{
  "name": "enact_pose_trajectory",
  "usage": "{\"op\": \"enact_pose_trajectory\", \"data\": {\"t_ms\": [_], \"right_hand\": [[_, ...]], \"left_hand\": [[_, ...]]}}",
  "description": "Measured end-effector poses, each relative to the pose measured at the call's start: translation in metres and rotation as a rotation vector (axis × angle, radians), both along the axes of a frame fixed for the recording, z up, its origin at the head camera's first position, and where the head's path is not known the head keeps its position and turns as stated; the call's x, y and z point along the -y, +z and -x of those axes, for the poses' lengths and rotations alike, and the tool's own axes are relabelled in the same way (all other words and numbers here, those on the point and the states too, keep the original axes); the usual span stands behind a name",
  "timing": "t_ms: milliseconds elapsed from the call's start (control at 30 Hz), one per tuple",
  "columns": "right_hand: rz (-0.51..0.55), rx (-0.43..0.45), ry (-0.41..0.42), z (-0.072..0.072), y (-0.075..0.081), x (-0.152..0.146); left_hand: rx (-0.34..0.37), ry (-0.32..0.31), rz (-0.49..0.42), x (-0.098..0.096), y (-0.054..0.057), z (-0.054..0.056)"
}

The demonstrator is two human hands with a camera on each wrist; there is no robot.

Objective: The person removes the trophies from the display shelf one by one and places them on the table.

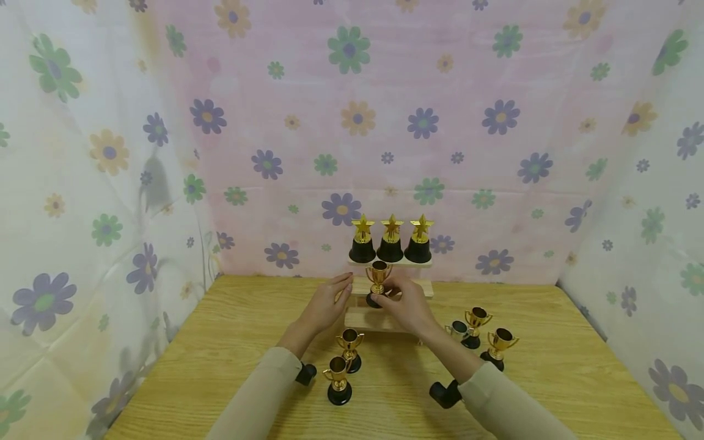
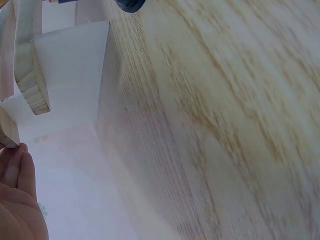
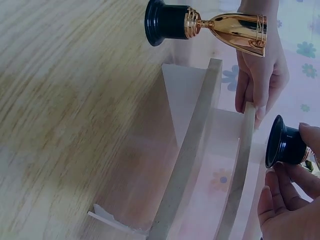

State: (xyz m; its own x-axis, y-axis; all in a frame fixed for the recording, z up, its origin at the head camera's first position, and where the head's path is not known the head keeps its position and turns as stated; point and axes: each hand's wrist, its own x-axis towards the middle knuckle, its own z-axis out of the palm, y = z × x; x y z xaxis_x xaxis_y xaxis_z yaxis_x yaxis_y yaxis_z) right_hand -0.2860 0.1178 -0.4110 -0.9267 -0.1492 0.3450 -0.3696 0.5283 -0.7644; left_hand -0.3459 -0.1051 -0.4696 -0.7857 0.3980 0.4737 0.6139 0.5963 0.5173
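My right hand (image 1: 408, 304) pinches a small gold trophy cup (image 1: 378, 273) by its black base, thumb in front. It holds the cup upright at the middle step of a light wooden tiered stand (image 1: 370, 319). In the right wrist view the cup's black base (image 3: 281, 145) is beside the edge of a step, between the fingers (image 3: 285, 192) and thumb. My left hand (image 1: 324, 305) rests its fingertips on the stand's left end, fingers nearly straight. From the left wrist view, those fingertips (image 2: 22, 150) touch the end of a wooden step (image 2: 7, 127).
Three gold star trophies (image 1: 391, 241) with black bases stand on the top step. Two gold cups (image 1: 339, 371) are near the left forearm. Right of the right forearm stand two more gold cups (image 1: 500, 343) and a silvery cup (image 1: 459, 330). Flowered cloth (image 1: 352, 153) hangs behind the wooden table (image 1: 247, 318).
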Motion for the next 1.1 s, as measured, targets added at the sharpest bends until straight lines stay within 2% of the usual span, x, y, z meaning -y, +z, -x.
{"op": "enact_pose_trajectory", "data": {"t_ms": [200, 833, 1100], "right_hand": [[-0.015, 0.045, -0.008, -0.005, -0.001, -0.003], [-0.023, 0.071, 0.010, -0.019, -0.008, -0.013], [-0.059, 0.076, 0.053, -0.028, -0.010, -0.017]], "left_hand": [[-0.006, 0.004, 0.000, 0.001, -0.001, 0.001], [-0.026, -0.005, -0.006, 0.001, -0.004, 0.003], [-0.038, -0.011, -0.003, 0.001, -0.006, 0.005]]}}
